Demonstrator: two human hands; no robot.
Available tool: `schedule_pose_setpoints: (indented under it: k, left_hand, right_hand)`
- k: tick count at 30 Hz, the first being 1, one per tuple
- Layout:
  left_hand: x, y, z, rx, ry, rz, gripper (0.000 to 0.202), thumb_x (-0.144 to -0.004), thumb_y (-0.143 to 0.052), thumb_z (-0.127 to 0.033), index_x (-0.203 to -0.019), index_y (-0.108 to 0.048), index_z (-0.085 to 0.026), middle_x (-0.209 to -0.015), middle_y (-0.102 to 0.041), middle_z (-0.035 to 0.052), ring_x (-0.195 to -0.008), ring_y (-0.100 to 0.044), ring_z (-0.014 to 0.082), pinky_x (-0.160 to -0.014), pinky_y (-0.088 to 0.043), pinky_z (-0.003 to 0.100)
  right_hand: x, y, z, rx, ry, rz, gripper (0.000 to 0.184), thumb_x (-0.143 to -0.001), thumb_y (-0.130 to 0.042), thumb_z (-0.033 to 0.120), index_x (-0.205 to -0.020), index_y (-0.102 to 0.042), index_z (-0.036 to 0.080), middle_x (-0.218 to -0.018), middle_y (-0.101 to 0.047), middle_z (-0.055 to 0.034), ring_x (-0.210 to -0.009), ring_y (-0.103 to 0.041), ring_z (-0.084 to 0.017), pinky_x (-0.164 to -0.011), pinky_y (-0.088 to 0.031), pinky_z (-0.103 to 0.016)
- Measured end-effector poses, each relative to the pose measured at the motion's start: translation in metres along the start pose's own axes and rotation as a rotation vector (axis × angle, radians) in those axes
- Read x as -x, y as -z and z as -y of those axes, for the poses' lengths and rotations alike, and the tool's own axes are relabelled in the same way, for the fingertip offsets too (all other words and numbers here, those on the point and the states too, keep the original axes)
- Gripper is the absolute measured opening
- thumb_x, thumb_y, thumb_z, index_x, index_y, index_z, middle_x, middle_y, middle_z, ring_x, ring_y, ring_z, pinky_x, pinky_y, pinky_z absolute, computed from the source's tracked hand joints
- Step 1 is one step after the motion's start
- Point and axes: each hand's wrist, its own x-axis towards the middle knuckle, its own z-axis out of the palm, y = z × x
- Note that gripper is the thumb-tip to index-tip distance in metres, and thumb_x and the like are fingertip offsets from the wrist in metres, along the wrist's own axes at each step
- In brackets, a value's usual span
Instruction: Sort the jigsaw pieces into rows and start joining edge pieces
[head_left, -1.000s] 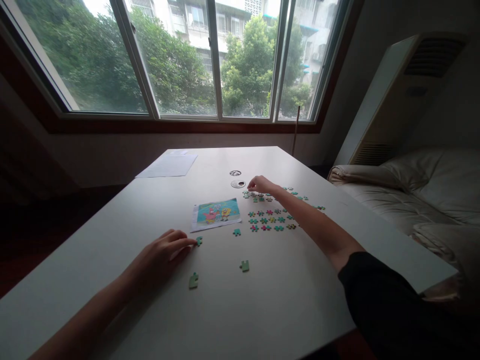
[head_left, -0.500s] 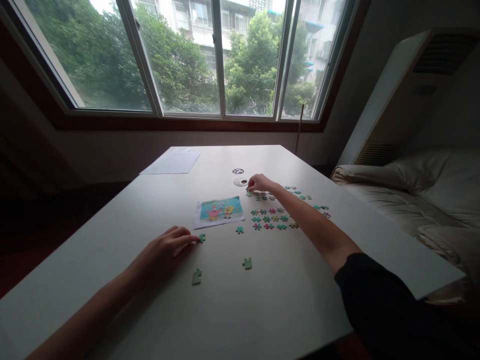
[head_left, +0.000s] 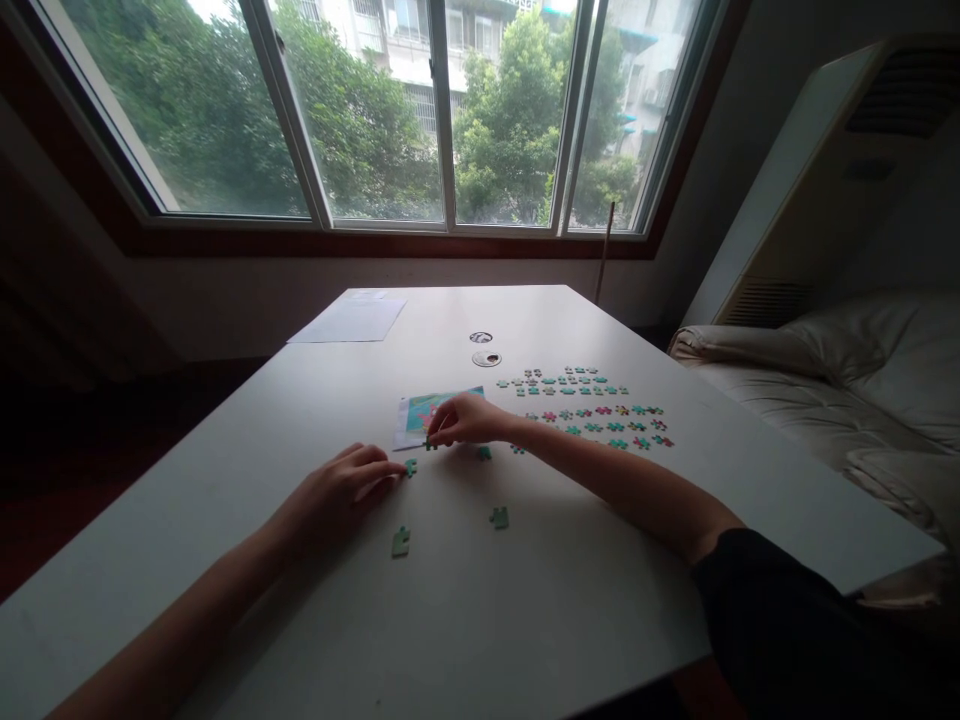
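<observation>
My left hand (head_left: 345,487) rests on the white table (head_left: 450,620), its fingertips closed at the edge of a green puzzle piece (head_left: 410,467) that lies flat. Just right of it, my right hand (head_left: 461,418) pinches another green puzzle piece (head_left: 430,444) at the near edge of the picture sheet (head_left: 414,413). That hand covers much of the printed cartoon. A corner puzzle piece (head_left: 401,542) lies nearer to me on the left, a notched piece (head_left: 499,517) to the right, and a further piece (head_left: 485,453) beneath my right wrist.
Rows of loose puzzle pieces (head_left: 586,391) spread over the right of the table, partly behind my right forearm. Two round cable-hole fittings (head_left: 486,359) sit toward the far edge. Paper sheets (head_left: 349,318) lie at the far left. A sofa (head_left: 795,380) stands along the right.
My right hand has come from the far rows of pieces toward me and left, carrying a puzzle piece close to my left hand. My left hand stays at its piece.
</observation>
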Motion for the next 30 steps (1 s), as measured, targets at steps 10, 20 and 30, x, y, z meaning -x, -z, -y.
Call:
schedule_pose_setpoints:
  k: [10, 20, 30]
  left_hand:
    - [-0.001, 0.0, -0.002, -0.008, -0.001, -0.004, 0.026, -0.086, -0.042, -0.024, -0.096, -0.066, -0.023, -0.084, -0.06, 0.006, -0.077, -0.053, 0.0154, -0.064, -0.046, 0.024]
    - [-0.003, 0.001, -0.004, -0.001, -0.021, -0.01, 0.026, -0.086, -0.042, -0.024, -0.098, -0.065, -0.022, -0.084, -0.06, 0.0065, -0.076, -0.052, 0.0157, -0.063, -0.045, 0.025]
    - [-0.003, 0.001, -0.005, -0.009, -0.015, 0.006, 0.025, -0.086, -0.042, -0.022, -0.097, -0.064, -0.021, -0.084, -0.059, 0.0065, -0.077, -0.052, 0.0157, -0.065, -0.045, 0.025]
  right_hand:
    - [0.003, -0.018, 0.008, 0.226, 0.036, -0.039, 0.02, -0.068, -0.063, 0.028, -0.082, -0.07, 0.016, -0.068, -0.068, -0.0009, -0.067, -0.06, -0.01, -0.057, -0.037, -0.016]
    - [0.006, -0.025, 0.013, 0.36, 0.083, -0.146, 0.016, -0.067, -0.062, 0.025, -0.076, -0.071, 0.015, -0.065, -0.066, -0.0013, -0.061, -0.055, -0.009, -0.055, -0.034, -0.017]
    - [0.007, -0.025, 0.012, 0.377, 0.119, -0.151, 0.015, -0.067, -0.063, 0.026, -0.073, -0.07, 0.014, -0.064, -0.066, -0.0019, -0.058, -0.054, -0.009, -0.054, -0.035, -0.018]
